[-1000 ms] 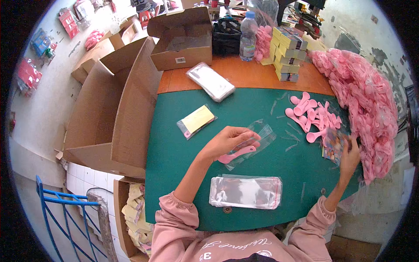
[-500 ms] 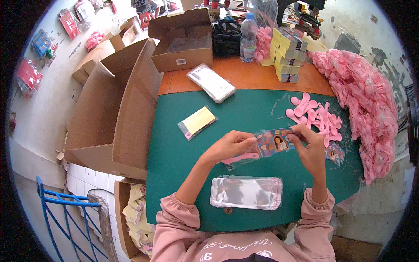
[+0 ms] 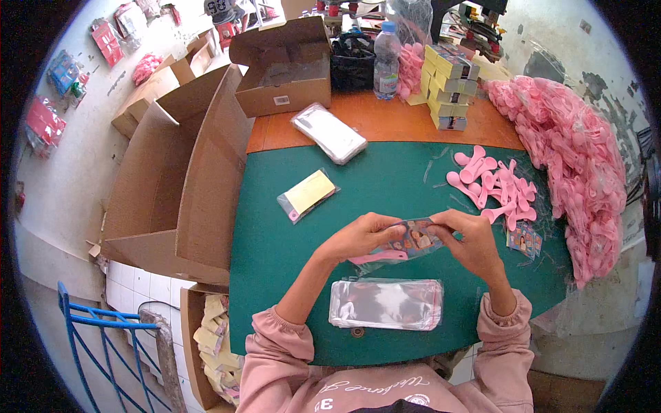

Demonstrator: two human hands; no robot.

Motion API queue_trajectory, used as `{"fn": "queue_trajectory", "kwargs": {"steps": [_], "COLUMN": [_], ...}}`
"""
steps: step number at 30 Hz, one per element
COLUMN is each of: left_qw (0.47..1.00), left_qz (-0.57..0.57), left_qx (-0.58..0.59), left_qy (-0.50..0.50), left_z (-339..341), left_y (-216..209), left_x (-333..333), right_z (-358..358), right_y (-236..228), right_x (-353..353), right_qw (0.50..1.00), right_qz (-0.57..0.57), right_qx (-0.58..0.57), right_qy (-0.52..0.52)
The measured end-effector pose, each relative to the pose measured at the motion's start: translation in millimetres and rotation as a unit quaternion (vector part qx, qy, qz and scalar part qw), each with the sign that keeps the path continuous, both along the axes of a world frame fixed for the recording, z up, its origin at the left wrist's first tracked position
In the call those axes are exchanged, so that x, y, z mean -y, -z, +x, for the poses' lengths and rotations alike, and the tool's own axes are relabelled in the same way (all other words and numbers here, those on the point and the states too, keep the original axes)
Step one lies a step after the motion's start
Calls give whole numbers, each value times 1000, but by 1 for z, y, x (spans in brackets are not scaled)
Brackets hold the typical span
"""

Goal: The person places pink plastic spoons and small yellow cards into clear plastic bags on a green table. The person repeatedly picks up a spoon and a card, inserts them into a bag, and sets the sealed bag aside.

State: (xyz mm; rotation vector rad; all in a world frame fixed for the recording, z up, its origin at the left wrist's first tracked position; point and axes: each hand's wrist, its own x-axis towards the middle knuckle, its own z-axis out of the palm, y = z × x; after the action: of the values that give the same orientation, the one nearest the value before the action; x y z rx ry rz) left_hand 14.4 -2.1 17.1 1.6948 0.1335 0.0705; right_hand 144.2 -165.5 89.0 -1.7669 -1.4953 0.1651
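My left hand (image 3: 366, 238) pinches a clear plastic bag (image 3: 395, 263), which has a pink spoon (image 3: 379, 257) in it. A printed blue card (image 3: 417, 238) sits at the bag's mouth, partly hidden by my fingers; how far in it goes I cannot tell. My right hand (image 3: 469, 239) grips the card's right end between thumb and fingers. Below both hands lies a stack of clear plastic bags (image 3: 385, 304). Loose pink spoons (image 3: 502, 186) are heaped beyond my right hand, with several more printed cards (image 3: 525, 239) beside them.
A filled bag (image 3: 308, 195) and a plastic-wrapped pack (image 3: 329, 133) lie farther left on the green table (image 3: 275, 275). Stacked cards (image 3: 451, 89), a water bottle (image 3: 387, 62) and a cardboard box (image 3: 282, 69) stand behind. Bagged pink spoons (image 3: 571, 172) pile up right; a big carton (image 3: 158, 186) stands left.
My right hand has moved left with the card, closer to my left hand. Less of the card shows between them. The view has shifted slightly.
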Motion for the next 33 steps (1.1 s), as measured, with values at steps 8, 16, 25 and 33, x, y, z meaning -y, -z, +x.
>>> {"fn": "queue_trajectory", "kwargs": {"steps": [8, 16, 25, 33], "left_qw": [999, 998, 999, 995], "left_qz": [41, 26, 18, 93], "left_qx": [-20, -55, -14, -28], "left_qy": [4, 6, -24, 7], "left_z": [-3, -3, -5, 1], "left_y": [-9, -12, -1, -11], "left_x": [-5, -10, -8, 1], "right_z": [95, 162, 50, 14], "right_y": [-25, 15, 2, 15], "right_x": [36, 50, -19, -31], "right_qw": [972, 683, 980, 983], "right_qz": [-75, -92, -84, -114], "right_qx": [-207, 518, -165, -24], "right_qy": [-87, 506, -78, -141]}}
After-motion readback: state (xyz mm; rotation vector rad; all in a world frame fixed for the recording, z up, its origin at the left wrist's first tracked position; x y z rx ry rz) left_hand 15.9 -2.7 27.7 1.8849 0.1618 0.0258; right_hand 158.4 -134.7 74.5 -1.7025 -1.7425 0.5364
